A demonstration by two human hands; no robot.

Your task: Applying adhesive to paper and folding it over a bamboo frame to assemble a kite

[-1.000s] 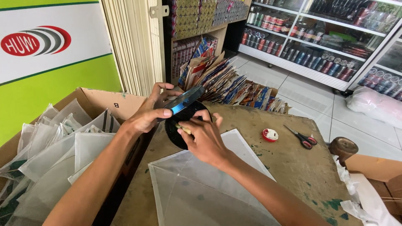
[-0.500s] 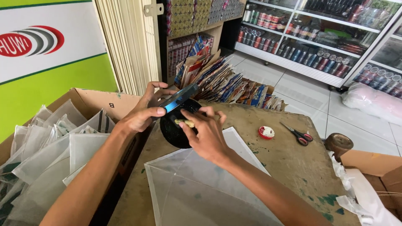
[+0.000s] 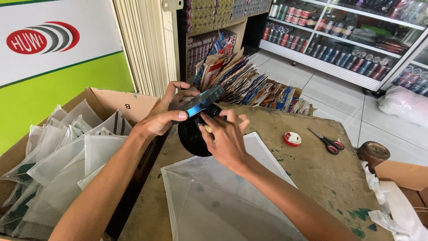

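From the head camera, both hands meet over the near edge of a worn wooden table [image 3: 312, 178]. The left hand [image 3: 167, 114] curls its fingers around a black spool [image 3: 192, 134] with a shiny bluish flange, gripping it from the far side so the reel stays tilted up off the table and its face is turned toward the person. The right hand [image 3: 225, 136] rests against the front of the spool, fingers bent and pinched close at its hub, seemingly on a fine thread or small part that is too small to make out.

Just below the hands lies a pale translucent paper kite [image 3: 223, 201], flat on the table and close enough for the spool to be worked right above it. A cardboard box [image 3: 111, 100] of similar kites stands to the left, within arm's reach. Red-handled scissors [image 3: 327, 142] and a small red-and-white tape roll [image 3: 292, 139] lie farther right, well apart from the hands.
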